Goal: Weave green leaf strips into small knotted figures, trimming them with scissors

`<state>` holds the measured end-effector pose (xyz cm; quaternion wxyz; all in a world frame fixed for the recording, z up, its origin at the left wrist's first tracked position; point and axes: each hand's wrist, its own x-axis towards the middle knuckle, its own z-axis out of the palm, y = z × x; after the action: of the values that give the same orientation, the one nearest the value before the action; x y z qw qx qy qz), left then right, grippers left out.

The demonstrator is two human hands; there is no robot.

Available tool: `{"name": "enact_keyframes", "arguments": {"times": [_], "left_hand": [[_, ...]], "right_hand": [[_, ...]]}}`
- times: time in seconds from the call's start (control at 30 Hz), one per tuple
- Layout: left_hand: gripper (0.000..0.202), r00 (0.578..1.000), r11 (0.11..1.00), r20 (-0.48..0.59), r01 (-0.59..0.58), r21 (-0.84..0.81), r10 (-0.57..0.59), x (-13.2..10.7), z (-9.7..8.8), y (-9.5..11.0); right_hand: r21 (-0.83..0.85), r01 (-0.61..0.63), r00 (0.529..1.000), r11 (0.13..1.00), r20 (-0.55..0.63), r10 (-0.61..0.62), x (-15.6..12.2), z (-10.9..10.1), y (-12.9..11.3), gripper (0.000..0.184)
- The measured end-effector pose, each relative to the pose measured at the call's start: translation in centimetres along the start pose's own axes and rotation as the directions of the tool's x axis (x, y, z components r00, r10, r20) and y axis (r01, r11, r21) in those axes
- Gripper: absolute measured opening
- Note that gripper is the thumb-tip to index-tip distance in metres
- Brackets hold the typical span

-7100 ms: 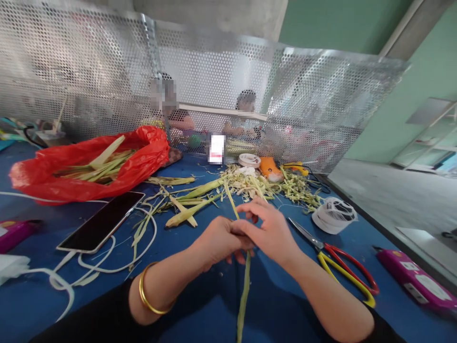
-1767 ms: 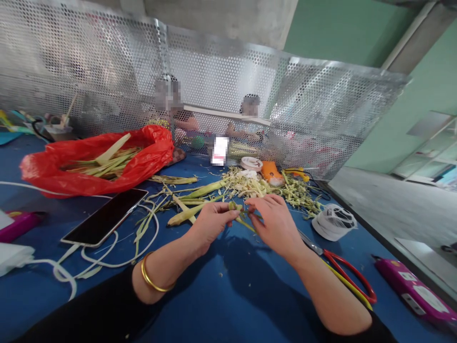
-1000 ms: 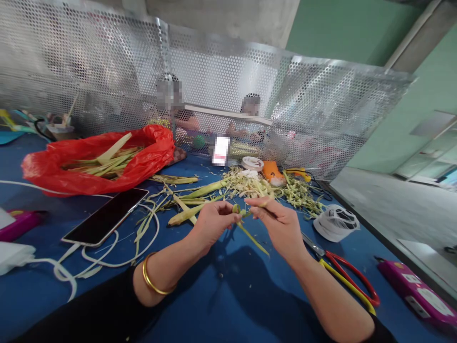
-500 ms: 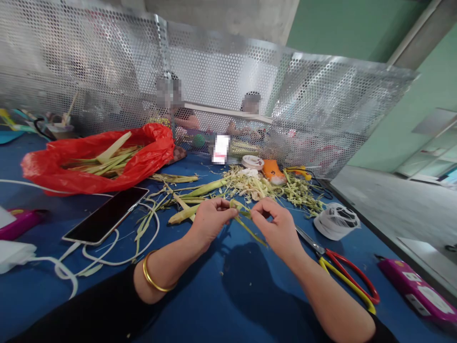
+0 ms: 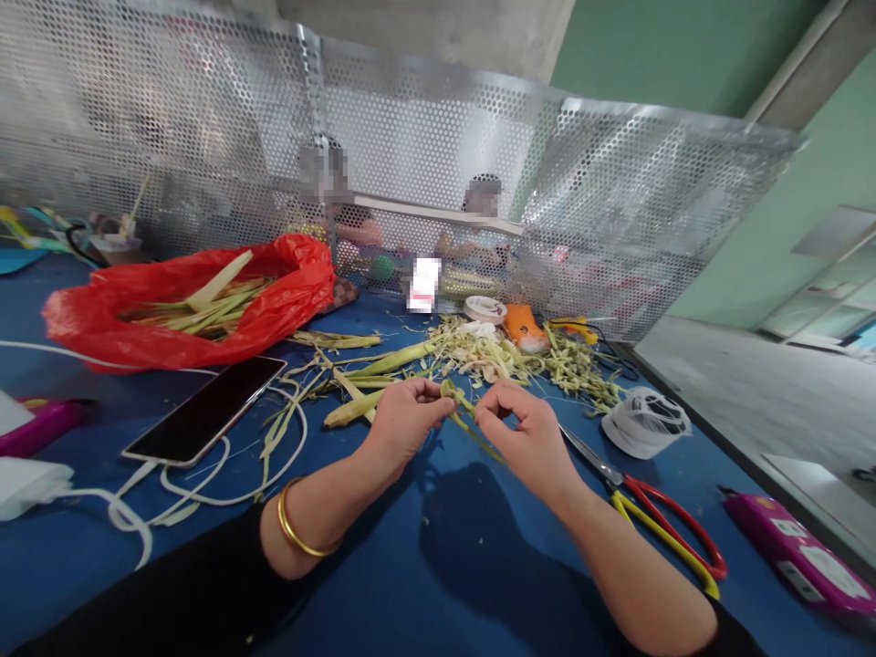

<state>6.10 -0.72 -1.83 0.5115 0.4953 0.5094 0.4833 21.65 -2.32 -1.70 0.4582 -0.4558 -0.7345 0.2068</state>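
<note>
A thin green plant strip (image 5: 487, 446) is looped between my two hands above the blue table, its loose tail hanging down to the right. My left hand (image 5: 409, 418) pinches the strip near its loop between thumb and finger. Close beside it, my right hand (image 5: 524, 432) is closed at the strip's other side, thumb against fingertips. Just beyond my hands lie dry husk-like stalks (image 5: 352, 411) and a heap of pale shavings (image 5: 479, 351). Scissors (image 5: 643, 511) with one red and one yellow handle rest beside my right forearm.
At the left stand a red plastic bag (image 5: 274, 324) of stalks and a phone (image 5: 205, 411) with a white cable (image 5: 198, 502). A white roll (image 5: 643, 429) and a purple case (image 5: 800, 552) are at the right. Perforated sheeting (image 5: 424, 128) borders the back, people behind it.
My right hand has shifted slightly left, closer to my left hand. The strip's loop stands a little rounder, and its tail shows less beside my right hand.
</note>
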Motion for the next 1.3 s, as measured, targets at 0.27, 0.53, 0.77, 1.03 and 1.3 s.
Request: {"name": "enact_keyframes", "arguments": {"times": [0.27, 0.53, 0.77, 1.03, 1.3], "left_hand": [[0.060, 0.997, 0.966, 0.030, -0.074, 0.247, 0.068, -0.1, -0.1, -0.6], [0.068, 0.957, 0.817, 0.127, -0.290, 0.499, 0.262, -0.7, 0.0, -1.3], [0.068, 0.926, 0.635, 0.243, -0.375, 0.676, 0.289, -1.1, 0.1, -0.8], [0.070, 0.885, 0.497, 0.364, -0.465, 0.733, 0.291, -1.6, 0.1, -0.9], [0.050, 0.940, 0.760, 0.258, -0.334, 0.557, 0.224, -1.9, 0.7, -0.3]], "right_hand": [[-0.105, 0.010, 1.000, 0.994, -0.009, -0.010, -0.2, 0.3, 0.3, 0.020], [-0.212, -0.108, 0.991, 0.971, 0.057, 0.123, -0.1, 0.3, 1.1, 0.009], [0.052, -0.290, 0.937, 0.956, 0.218, 0.273, 0.1, 0.4, 1.7, 0.017], [0.279, -0.448, 0.893, 0.849, 0.189, 0.409, 0.2, 0.5, 1.4, 0.019], [0.470, -0.299, 0.927, 0.831, -0.062, 0.369, 0.4, 0.3, 0.6, 0.016]]}}
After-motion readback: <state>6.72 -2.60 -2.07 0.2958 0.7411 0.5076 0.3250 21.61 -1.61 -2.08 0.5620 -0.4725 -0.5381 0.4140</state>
